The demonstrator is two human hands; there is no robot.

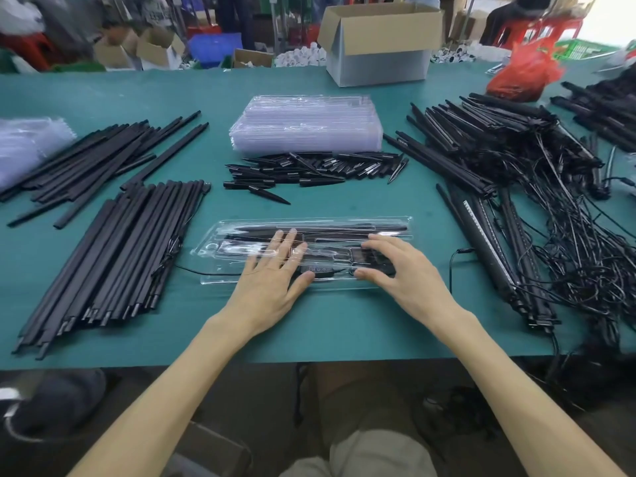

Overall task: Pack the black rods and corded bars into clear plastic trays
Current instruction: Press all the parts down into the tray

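Note:
A clear plastic tray (pixel 220 232) lies on the green table in front of me, with black rods and a coiled cord inside it. My left hand (pixel 275 270) lies flat on the tray's middle, fingers spread and straight. My right hand (pixel 395 266) presses down on the tray's right part, its fingers bent over a dark bundle of cord. Black rods (pixel 113 256) lie heaped at the left, with longer ones (pixel 103 156) behind them. Corded bars (pixel 516 201) are tangled in a big pile at the right. Short black pointed pieces (pixel 309 170) lie behind the tray.
A stack of clear trays (pixel 306 125) stands mid-table. At the far edge stands an open cardboard box (pixel 378 43), with a red plastic bag (pixel 523 74) to its right. Clear bags (pixel 24 146) lie at the far left. The table's front edge runs just under my forearms.

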